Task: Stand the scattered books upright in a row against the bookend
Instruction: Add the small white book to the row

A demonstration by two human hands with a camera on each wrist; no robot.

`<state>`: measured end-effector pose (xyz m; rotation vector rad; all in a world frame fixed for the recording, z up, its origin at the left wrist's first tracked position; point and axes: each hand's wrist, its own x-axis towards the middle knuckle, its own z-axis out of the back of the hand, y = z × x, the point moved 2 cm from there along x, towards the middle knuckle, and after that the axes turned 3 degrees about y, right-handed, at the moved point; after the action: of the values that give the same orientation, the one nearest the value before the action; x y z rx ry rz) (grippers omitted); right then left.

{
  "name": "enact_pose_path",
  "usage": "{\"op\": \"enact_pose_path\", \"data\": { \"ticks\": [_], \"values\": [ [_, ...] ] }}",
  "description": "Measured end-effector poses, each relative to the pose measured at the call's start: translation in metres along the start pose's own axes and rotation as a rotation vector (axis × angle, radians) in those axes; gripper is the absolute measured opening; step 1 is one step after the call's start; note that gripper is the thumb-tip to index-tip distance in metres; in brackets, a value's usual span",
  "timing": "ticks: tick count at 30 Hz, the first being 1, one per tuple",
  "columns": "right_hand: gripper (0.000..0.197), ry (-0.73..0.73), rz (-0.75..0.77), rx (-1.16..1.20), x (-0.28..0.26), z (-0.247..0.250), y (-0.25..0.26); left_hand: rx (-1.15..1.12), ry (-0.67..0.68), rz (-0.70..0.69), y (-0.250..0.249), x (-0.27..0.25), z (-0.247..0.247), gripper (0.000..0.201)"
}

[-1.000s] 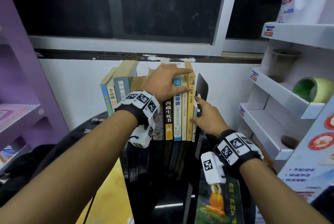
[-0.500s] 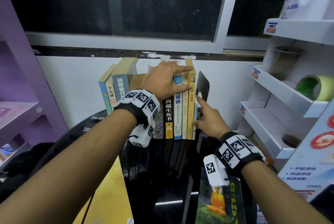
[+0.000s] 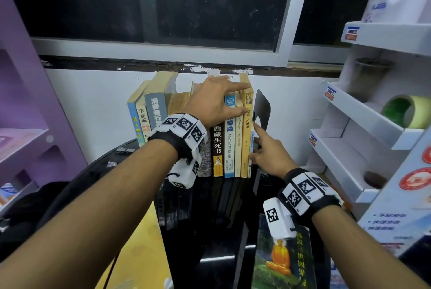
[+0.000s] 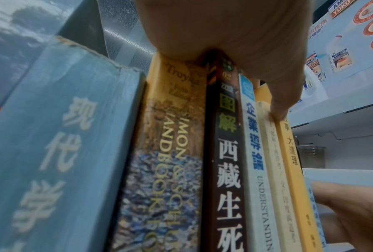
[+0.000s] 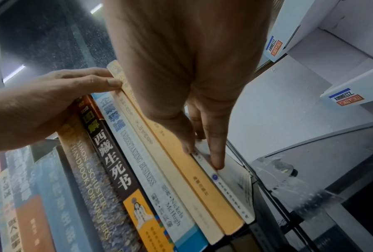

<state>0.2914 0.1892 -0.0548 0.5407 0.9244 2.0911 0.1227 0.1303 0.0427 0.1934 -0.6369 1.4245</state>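
Note:
A row of books (image 3: 219, 146) stands upright on the black glass table (image 3: 210, 230), running to the black bookend (image 3: 263, 106) at the right. My left hand (image 3: 233, 95) lies over the book tops (image 4: 224, 153), its thumb (image 4: 278, 110) pressing the cream spine beside the orange book (image 3: 246, 144). My right hand (image 3: 253, 141) presses a straight forefinger (image 5: 215, 153) and thumb on the thin white book (image 5: 231, 192), which stands between the orange book (image 5: 198, 180) and the bookend. Another book (image 3: 283, 263), with an orange seated figure on its cover, lies flat at the front right.
White display shelves (image 3: 363, 111) stand close on the right, holding a green tape roll (image 3: 405, 111) and a cup (image 3: 370, 74). A purple shelf unit (image 3: 23, 102) is on the left. The wall and a dark window are right behind the books. A yellow surface (image 3: 140, 253) lies lower left.
My right hand has gone from several fingers on the thin book to a straight forefinger and thumb on it. The left hand stays on the book tops.

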Motion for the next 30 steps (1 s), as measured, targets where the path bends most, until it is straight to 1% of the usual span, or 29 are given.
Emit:
{"op": "enact_pose_path", "data": {
  "ticks": [8, 14, 18, 20, 22, 26, 30],
  "values": [
    [0.075, -0.019, -0.015, -0.033, -0.004, -0.001, 0.002, 0.022, -0.004, -0.024, 0.001, 0.001, -0.002, 0.06],
    [0.071, -0.022, -0.014, -0.054, -0.006, -0.001, 0.003, 0.047, 0.008, -0.02, -0.001, -0.001, 0.001, 0.061],
    [0.067, 0.01, -0.039, -0.032, -0.012, 0.003, 0.004, 0.007, 0.023, -0.035, -0.001, 0.0, 0.003, 0.06],
    [0.066, 0.011, -0.048, -0.064, -0.016, 0.009, 0.004, -0.018, 0.024, -0.049, 0.001, -0.002, 0.002, 0.06],
    [0.064, 0.0, -0.068, -0.092, -0.021, 0.017, 0.002, -0.052, -0.01, -0.078, -0.001, -0.006, 0.002, 0.057],
    [0.051, 0.022, -0.121, -0.121, -0.035, 0.032, -0.003, -0.109, -0.146, -0.126, -0.015, -0.026, -0.001, 0.041],
    [0.046, 0.1, -0.167, -0.231, -0.055, 0.041, -0.008, -0.1, -0.241, -0.158, -0.032, -0.048, -0.011, 0.029]
  ]
}}
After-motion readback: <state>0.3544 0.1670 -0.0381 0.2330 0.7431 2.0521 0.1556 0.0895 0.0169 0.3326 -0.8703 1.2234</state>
